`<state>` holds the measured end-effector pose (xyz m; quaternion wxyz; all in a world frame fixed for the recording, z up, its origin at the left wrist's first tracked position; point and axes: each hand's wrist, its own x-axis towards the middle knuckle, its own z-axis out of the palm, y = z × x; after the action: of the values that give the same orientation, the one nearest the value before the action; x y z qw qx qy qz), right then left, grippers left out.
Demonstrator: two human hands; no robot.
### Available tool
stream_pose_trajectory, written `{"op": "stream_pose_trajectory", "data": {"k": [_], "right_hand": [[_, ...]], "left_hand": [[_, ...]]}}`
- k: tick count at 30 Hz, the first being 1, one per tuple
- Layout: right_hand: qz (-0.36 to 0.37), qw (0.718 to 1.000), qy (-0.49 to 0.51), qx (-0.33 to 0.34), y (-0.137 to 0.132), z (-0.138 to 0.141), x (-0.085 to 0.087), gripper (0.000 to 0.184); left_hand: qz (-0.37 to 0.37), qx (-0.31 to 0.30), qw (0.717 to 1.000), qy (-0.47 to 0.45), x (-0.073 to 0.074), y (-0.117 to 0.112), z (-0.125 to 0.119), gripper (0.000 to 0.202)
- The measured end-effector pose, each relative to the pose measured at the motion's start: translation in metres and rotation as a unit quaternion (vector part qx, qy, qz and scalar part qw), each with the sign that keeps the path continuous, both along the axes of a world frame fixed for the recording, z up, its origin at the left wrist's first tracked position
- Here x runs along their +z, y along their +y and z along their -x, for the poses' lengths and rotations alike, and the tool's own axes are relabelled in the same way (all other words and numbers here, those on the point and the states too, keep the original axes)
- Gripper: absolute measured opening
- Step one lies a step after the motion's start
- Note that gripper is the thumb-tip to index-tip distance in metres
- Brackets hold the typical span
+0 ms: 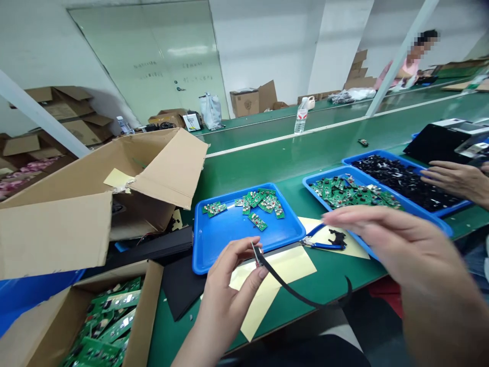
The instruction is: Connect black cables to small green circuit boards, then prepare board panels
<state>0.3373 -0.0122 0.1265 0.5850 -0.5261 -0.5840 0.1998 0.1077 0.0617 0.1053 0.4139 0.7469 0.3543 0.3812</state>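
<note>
Between the thumb and fingers of my left hand point(233, 285) is a small circuit board point(256, 255), held on edge. A thin black strip point(294, 294) runs from the board and curls upward at its far end. My right hand point(408, 255) is raised to the right, slightly blurred, its fingers stretched out and its thumb hidden; I see nothing held in it. Beyond my left hand, a blue tray point(225, 239) carries several green circuit boards point(263, 201). Blue-handled cutters point(324, 245) lie on yellow paper point(290, 267) beside a black scrap piece point(337, 237).
At left stand a large open cardboard box point(53, 229) and a smaller box point(143, 316) of green boards. Right are trays of boards point(351, 191) and black parts point(405, 178), where a co-worker's hand point(458, 178) reaches in. A water bottle point(301, 117) stands farther back.
</note>
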Motion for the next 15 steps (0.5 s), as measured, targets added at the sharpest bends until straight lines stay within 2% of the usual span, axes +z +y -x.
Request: {"op": "stream_pose_trajectory", "data": {"k": [3,5,7,15], "right_hand": [[0.079,0.987,-0.098,0.098,0.016,0.033,0.009,0.021],[0.085,0.983,-0.081,0.140,0.023,0.050,0.011,0.031],[0.084,0.983,-0.037,0.157,0.028,0.061,0.010,0.035],[0.062,0.980,0.083,0.171,0.035,0.072,0.000,0.023]], "left_hand": [[-0.145,0.006,0.988,0.046,-0.001,0.003,-0.001,0.028],[-0.228,0.031,0.971,0.067,-0.001,0.004,-0.002,0.029],[-0.286,0.053,0.953,0.081,0.000,0.004,-0.002,0.028],[-0.433,0.126,0.890,0.069,-0.004,0.009,-0.002,0.029]]}}
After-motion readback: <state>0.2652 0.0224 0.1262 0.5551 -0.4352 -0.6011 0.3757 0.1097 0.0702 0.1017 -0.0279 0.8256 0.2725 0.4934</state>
